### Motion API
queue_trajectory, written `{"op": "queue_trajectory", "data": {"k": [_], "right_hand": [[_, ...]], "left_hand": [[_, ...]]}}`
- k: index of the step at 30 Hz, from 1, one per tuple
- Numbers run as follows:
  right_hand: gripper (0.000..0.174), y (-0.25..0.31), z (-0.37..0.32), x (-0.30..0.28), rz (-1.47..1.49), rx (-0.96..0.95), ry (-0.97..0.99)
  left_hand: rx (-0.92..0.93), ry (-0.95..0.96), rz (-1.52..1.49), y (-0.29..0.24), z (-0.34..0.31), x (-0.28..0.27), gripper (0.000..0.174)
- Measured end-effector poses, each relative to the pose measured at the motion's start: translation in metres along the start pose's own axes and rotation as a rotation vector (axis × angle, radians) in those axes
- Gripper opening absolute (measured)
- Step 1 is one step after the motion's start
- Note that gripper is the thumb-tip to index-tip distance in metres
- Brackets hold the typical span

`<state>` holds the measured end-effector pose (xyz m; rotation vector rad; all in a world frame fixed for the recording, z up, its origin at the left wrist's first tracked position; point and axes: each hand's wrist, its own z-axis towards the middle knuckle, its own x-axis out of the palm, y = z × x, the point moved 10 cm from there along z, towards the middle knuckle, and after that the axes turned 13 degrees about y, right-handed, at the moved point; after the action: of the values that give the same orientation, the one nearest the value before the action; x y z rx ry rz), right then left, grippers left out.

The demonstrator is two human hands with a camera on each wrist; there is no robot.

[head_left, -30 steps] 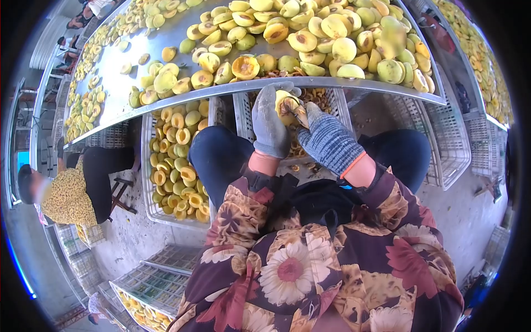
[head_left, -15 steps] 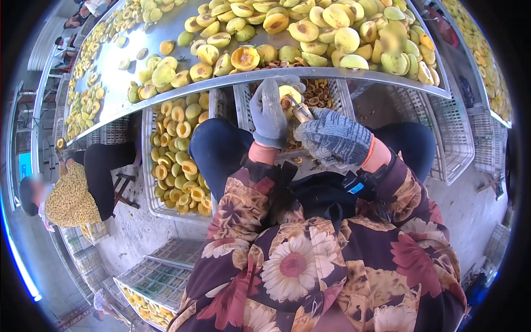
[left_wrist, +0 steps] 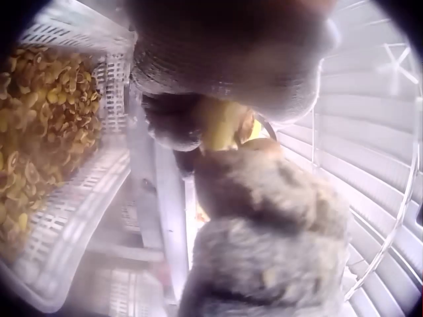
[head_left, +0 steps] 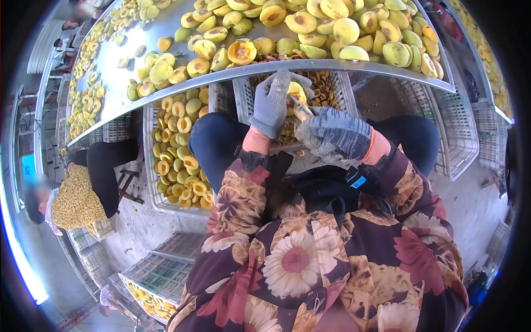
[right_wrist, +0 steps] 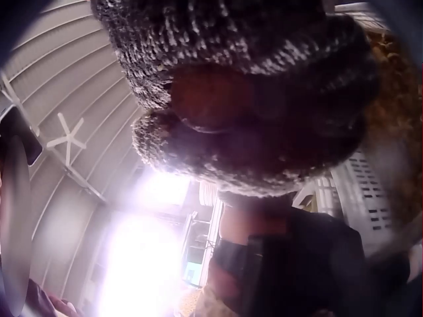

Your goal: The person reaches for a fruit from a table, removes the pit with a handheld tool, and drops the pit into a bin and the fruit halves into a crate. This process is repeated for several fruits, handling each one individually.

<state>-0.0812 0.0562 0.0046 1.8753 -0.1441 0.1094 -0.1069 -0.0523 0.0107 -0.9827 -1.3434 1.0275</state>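
Observation:
In the head view my left hand (head_left: 270, 105), in a grey glove, holds a yellow peach half (head_left: 297, 92) just below the table's front edge. My right hand (head_left: 336, 134), in a dark grey knitted glove, grips the light handle of a pitting tool (head_left: 302, 110), its metal end at the fruit's cut face. The left wrist view shows the peach half (left_wrist: 221, 124) between the gloved fingers, with the right glove (left_wrist: 271, 224) close below it. In the right wrist view the knitted glove (right_wrist: 251, 119) curls around the round handle end (right_wrist: 208, 99).
A metal table (head_left: 221, 74) heaped with peach halves spans the front. Beneath the hands stands a white crate (head_left: 347, 97) of brown pits and scraps. Another crate (head_left: 166, 206) of peach halves sits to the left, near a seated person (head_left: 83, 196). Stacked crates (head_left: 462, 135) stand at right.
My right hand has turned over at the wrist and dropped slightly, still gripping the tool. My left hand has shifted a little and tilted with the peach half.

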Motion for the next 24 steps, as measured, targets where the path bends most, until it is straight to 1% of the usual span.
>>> {"op": "queue_trajectory", "data": {"k": [1,2,4,5,7,9,10,11,13,15,17,19,21,23,24], "right_hand": [[0.027,-0.002,-0.002,0.0,0.126,-0.019,0.003],[0.026,-0.007,-0.005,0.001,0.375,0.034,0.007],[0.023,-0.013,-0.004,0.005,0.442,0.073,0.03],[0.022,-0.015,0.002,0.004,0.261,0.059,0.045],[0.022,0.001,0.002,0.0,-0.295,-0.081,0.01],[0.022,0.031,-0.011,0.016,-1.04,-0.332,-0.09],[0.023,0.023,-0.008,0.013,-0.941,-0.255,-0.05],[0.024,0.014,-0.005,0.012,-0.839,-0.18,-0.011],[0.025,0.012,-0.005,0.015,-0.852,-0.223,-0.003],[0.025,0.031,-0.016,0.023,-1.082,-0.455,-0.065],[0.025,0.006,-0.008,0.003,-0.39,-0.072,0.015],[0.027,0.003,-0.01,0.004,-0.395,-0.001,0.038],[0.028,0.021,-0.015,0.019,-1.092,-0.244,-0.007],[0.028,0.025,-0.022,0.018,-1.051,-0.353,-0.067],[0.027,0.029,-0.027,0.019,-1.029,-0.407,-0.095]], "left_hand": [[0.029,-0.027,0.027,-0.003,-0.001,0.0,0.053],[0.05,-0.053,0.035,-0.002,-0.001,0.0,0.053],[0.093,-0.102,0.054,0.002,-0.004,-0.003,0.054],[0.077,-0.069,0.07,0.004,-0.002,0.0,0.055],[0.049,-0.005,0.097,0.008,0.004,0.005,0.056],[-0.092,0.018,-0.04,0.02,0.003,0.008,0.057],[-0.159,0.026,-0.108,0.025,0.002,0.01,0.058],[-0.157,0.028,-0.091,0.023,0.002,0.012,0.06],[-0.192,0.015,-0.091,0.027,0.0,0.014,0.062],[-0.245,0.027,-0.139,0.031,-0.001,0.016,0.066],[-0.313,0.056,-0.241,0.035,-0.004,0.022,0.07],[-0.322,0.041,-0.205,0.034,-0.004,0.021,0.073],[-0.301,0.034,-0.17,0.033,-0.003,0.021,0.075],[-0.24,0.036,-0.141,0.031,0.0,0.023,0.076],[-0.2,0.008,-0.162,0.029,0.0,0.023,0.076]]}}
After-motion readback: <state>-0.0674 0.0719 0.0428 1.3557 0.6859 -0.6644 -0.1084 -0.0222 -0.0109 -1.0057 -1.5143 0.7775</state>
